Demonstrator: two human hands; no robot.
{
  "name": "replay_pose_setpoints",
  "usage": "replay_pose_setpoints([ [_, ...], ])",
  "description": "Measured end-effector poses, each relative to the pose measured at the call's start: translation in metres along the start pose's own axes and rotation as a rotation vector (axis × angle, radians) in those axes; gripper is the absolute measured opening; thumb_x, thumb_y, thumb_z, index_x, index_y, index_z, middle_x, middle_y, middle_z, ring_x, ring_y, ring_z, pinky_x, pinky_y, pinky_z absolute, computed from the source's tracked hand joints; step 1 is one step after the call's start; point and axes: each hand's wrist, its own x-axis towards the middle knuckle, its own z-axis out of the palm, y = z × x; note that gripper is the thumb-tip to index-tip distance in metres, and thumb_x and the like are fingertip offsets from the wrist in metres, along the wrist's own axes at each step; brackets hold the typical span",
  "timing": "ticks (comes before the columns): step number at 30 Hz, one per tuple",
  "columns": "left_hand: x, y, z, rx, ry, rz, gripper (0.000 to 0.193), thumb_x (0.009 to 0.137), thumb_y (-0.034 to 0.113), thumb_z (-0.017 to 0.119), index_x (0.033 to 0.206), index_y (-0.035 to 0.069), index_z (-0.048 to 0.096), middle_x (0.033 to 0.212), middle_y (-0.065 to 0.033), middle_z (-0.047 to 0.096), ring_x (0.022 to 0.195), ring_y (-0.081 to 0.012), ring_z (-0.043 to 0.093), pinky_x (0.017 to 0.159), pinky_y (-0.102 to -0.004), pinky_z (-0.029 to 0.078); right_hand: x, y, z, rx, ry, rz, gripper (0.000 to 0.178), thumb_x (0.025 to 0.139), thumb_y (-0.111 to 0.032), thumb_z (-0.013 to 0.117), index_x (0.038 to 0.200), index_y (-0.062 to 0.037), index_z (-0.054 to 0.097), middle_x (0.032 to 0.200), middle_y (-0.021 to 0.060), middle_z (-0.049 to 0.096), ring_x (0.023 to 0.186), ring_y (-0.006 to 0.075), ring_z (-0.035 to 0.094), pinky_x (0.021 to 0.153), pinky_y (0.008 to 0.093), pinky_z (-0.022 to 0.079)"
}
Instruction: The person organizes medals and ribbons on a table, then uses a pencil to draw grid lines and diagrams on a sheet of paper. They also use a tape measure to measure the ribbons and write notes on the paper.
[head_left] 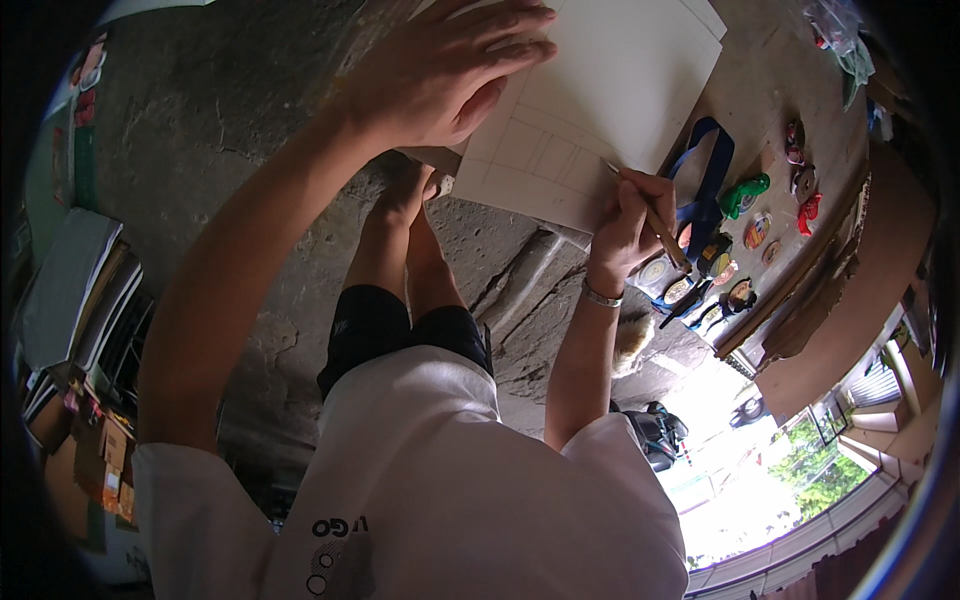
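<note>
Right hand (628, 222) grips pencil (664, 237) over white sheet (615, 80); left hand (430, 82), unclenched, overlaps it.

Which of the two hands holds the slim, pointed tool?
The right hand: it holds the tool; the left hand instead is at the white sheet's left edge.

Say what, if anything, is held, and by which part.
The right hand holds a slim brown tool near its tip; the left hand rests on the white sheet.
</note>
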Motion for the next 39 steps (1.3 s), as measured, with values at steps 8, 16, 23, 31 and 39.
replay_pose_setpoints([
  [8,0.0,0.0,0.0,0.006,-0.003,0.007,0.046,0.092,0.017,0.064,0.136,0.006,0.059,0.151,-0.0138,0.048,0.146,-0.0276,0.039,0.124,-0.0476,0.026,0.0,0.0,-0.001,-0.04,-0.017,-0.004,0.011,0.086,-0.005,0.057,0.086,0.0028,0.065,0.061,0.0016,0.05,0.048,0.0069,0.04,0.045,0.0234,0.028],
  [16,0.001,0.0,0.001,-0.007,0.012,0.013,0.047,0.091,0.016,0.065,0.136,0.005,0.058,0.151,-0.0146,0.048,0.145,-0.0281,0.04,0.123,-0.0475,0.027,-0.001,0.001,-0.002,-0.007,-0.016,0.002,0.01,0.085,-0.002,0.058,0.086,0.003,0.066,0.059,0.0007,0.054,0.048,0.0057,0.043,0.046,0.0229,0.03],
  [23,0.0,0.001,-0.001,-0.014,0.011,-0.003,0.047,0.09,0.016,0.065,0.136,0.006,0.058,0.15,-0.0144,0.049,0.145,-0.0279,0.04,0.123,-0.0475,0.027,-0.028,0.005,-0.02,-0.018,-0.1,0.019,0.009,0.084,-0.002,0.057,0.085,0.0034,0.065,0.06,0.0024,0.056,0.047,0.0064,0.044,0.045,0.0232,0.031],
  [31,0.0,0.001,-0.001,0.021,-0.005,0.001,0.048,0.091,0.018,0.065,0.137,0.007,0.058,0.151,-0.0125,0.049,0.145,-0.0276,0.04,0.123,-0.0478,0.028,0.004,0.002,-0.008,0.061,0.004,0.042,0.009,0.087,-0.001,0.057,0.089,0.0032,0.065,0.06,0.0002,0.052,0.048,0.0053,0.042,0.046,0.0231,0.03],
  [39,0.001,0.002,0.001,0.018,0.016,-0.004,0.046,0.091,0.016,0.065,0.135,0.006,0.059,0.148,-0.0137,0.051,0.145,-0.0279,0.041,0.122,-0.0487,0.029,0.001,0.004,-0.007,-0.033,-0.011,0.009,0.009,0.085,-0.002,0.058,0.085,0.0025,0.066,0.062,0.0005,0.051,0.049,0.0059,0.041,0.046,0.023,0.029],
])
